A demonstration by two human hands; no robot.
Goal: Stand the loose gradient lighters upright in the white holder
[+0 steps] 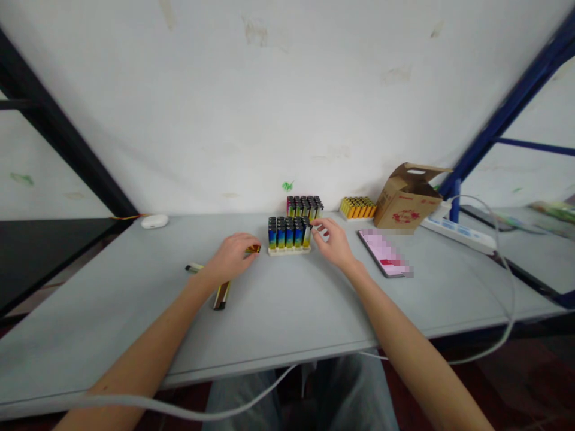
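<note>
My left hand (233, 254) is closed on a lighter (253, 249), its gold and dark brown end poking out past the fingertips, left of the front tray. Two loose lighters lie by my left wrist: one brown and yellow with a black end (221, 297), one pale with a black end (194, 268); both are partly covered by the arm. My right hand (331, 238) pinches the upper part of a yellow and silver lighter (307, 237) at the right corner of the front rack. Blue-green lighters with black tops (281, 233) stand upright in that white tray (290, 252).
Behind stands another group of black-topped lighters (305, 205). A tray of yellow-orange sticks (358, 208), an open cardboard box (406, 200), a phone (381, 251) and a power strip (462, 233) are to the right. A white case (154, 221) sits far left. A white cable crosses the table's front edge.
</note>
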